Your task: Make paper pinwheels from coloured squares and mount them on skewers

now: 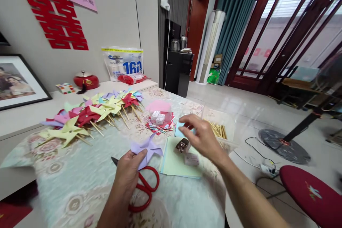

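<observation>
My left hand (128,172) is closed on a folded lilac paper pinwheel (147,149), thumb pressed at its centre, just above red scissors (144,188) lying on the table. My right hand (201,137) hovers above a small open box of dark pins (182,146) and a small pink box (191,159); its fingers are curled together in a pinch, and what they hold is too small to make out. Both boxes rest on a stack of pale green paper sheets (175,165).
A row of finished paper pinwheels on sticks (91,115) lies at the table's far left. A pink tub with white boxes (160,112) sits on coloured paper squares. A clear tray of wooden sticks (219,130) stands at the right edge. A red stool (310,188) and fan base (283,146) are on the floor.
</observation>
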The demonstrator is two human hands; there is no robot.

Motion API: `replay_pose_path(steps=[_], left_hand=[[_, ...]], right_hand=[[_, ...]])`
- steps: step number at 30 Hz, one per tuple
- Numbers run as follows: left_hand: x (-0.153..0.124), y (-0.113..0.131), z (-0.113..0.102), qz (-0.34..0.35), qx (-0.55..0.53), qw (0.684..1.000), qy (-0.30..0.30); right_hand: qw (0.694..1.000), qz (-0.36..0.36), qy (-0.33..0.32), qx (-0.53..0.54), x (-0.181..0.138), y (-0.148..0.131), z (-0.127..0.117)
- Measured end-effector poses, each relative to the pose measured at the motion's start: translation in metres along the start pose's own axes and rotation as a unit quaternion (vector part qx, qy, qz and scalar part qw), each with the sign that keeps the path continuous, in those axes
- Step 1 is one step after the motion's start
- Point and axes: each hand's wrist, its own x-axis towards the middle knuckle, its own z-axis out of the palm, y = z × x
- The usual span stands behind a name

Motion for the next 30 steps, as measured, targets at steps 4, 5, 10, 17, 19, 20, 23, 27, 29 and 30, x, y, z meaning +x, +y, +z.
replay_pose_path(steps=[4, 5, 10, 17, 19, 20, 23, 27, 29, 30], left_hand=[[0.0, -0.002, 0.0, 0.011, 0.0, 1.0, -0.005], [0.001, -0.003, 0.0, 0.014, -0.002, 1.0, -0.007], [0.003, -0.005, -0.002, 0.028, -0.003, 1.0, -0.014], [0.004, -0.005, -0.004, 0.035, -0.005, 0.999, -0.023], [0.004, -0.005, -0.004, 0.034, -0.008, 0.999, -0.026], [0.004, -0.006, -0.004, 0.033, -0.009, 0.999, -0.028], [0.005, -0.007, -0.005, 0.032, -0.006, 0.999, -0.035], [0.004, -0.008, -0.006, 0.044, 0.001, 0.998, -0.047], [0.004, -0.008, -0.006, 0.047, 0.004, 0.998, -0.049], [0.004, -0.008, -0.005, 0.049, 0.004, 0.998, -0.049]], right_hand=[[0.997, 0.064, -0.013, -0.041, 0.005, 0.014, -0.05], [0.996, 0.073, -0.023, -0.048, 0.003, 0.017, -0.056], [0.985, 0.08, -0.114, -0.1, -0.009, 0.023, -0.047], [0.887, -0.003, -0.347, -0.304, 0.0, 0.017, 0.003], [0.861, 0.002, -0.378, -0.34, 0.003, 0.018, 0.016], [0.853, 0.007, -0.388, -0.349, 0.005, 0.019, 0.021], [0.823, 0.017, -0.422, -0.38, 0.006, 0.022, 0.034], [0.804, 0.027, -0.441, -0.398, 0.007, 0.022, 0.043], [0.8, 0.034, -0.446, -0.399, 0.007, 0.021, 0.045], [0.799, 0.037, -0.448, -0.399, 0.007, 0.021, 0.046]])
